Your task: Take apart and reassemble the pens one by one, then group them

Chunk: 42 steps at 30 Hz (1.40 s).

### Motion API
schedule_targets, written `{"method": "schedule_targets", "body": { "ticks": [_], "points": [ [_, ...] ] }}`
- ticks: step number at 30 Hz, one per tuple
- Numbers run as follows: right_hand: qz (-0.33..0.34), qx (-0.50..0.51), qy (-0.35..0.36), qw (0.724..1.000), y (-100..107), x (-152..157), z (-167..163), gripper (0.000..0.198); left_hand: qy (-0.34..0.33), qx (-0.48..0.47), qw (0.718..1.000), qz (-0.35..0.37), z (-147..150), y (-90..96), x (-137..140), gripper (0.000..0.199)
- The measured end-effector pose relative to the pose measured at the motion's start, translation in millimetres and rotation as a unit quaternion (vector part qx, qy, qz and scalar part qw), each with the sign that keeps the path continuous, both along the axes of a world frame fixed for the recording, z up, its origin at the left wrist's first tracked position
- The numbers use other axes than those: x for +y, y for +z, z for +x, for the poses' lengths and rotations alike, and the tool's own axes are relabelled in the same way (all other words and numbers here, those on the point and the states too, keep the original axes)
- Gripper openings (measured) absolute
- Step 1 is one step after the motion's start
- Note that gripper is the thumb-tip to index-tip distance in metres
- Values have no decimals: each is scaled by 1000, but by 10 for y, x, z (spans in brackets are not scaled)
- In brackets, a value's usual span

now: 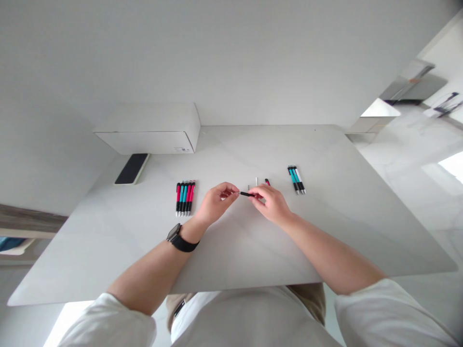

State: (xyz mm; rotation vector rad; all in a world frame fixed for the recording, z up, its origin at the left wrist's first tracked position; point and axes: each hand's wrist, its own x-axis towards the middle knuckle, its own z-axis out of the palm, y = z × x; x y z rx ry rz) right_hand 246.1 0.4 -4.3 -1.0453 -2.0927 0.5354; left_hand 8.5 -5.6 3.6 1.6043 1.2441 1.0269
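Over the middle of the table, a black pen lower barrel [246, 194] with a silver tip lies level between my two hands. My left hand [216, 205], with a black watch [175, 233] on its wrist, pinches the tip end. The other end is pinched by the fingers of my right hand [270, 202]. Just beyond the hands are a small pen spring [248, 187], a thin white tube [256, 181] and a red pen upper barrel [267, 182], the last partly hidden by my right hand.
Several red and teal pens [185, 198] lie in a row on the left. Three more pens [296, 180], teal and white, lie on the right. A phone [132, 168] rests near a white box [152, 135] at the back left, against the wall.
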Motion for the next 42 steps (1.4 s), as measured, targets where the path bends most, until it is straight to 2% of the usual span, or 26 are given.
{"method": "schedule_targets", "body": {
  "ticks": [6, 13, 19, 25, 28, 33, 38, 42],
  "points": [
    [27, 2, -6, 1000, 22, -23, -8, 12, -11, 8, 1000, -11, -12, -3, 2, 23],
    [38, 7, -19, 999, 0, -33, 6, 13, -32, -51, 996, -66, -7, 4, 7, 25],
    [17, 0, -23, 1000, 36, -34, 13, 12, -41, -62, 995, -59, -8, 12, -2, 25],
    [-12, -24, -8, 1000, 46, -30, 31, 18, -31, -43, 998, -39, -11, 6, -8, 22],
    [-9, -4, -7, 1000, 28, -38, 29, 33, -27, -45, 998, -40, -19, 9, 1, 23],
    [3, -22, 2, 1000, 32, -38, 27, 12, -23, -39, 998, -38, -21, 15, 7, 25],
    [-7, -12, 4, 1000, 70, -46, 36, 26, -18, -40, 999, -32, -14, 14, 3, 24],
    [1, -23, 11, 1000, 78, -49, 34, 13, -25, -33, 999, -31, -12, 12, 2, 22]
  ]
}}
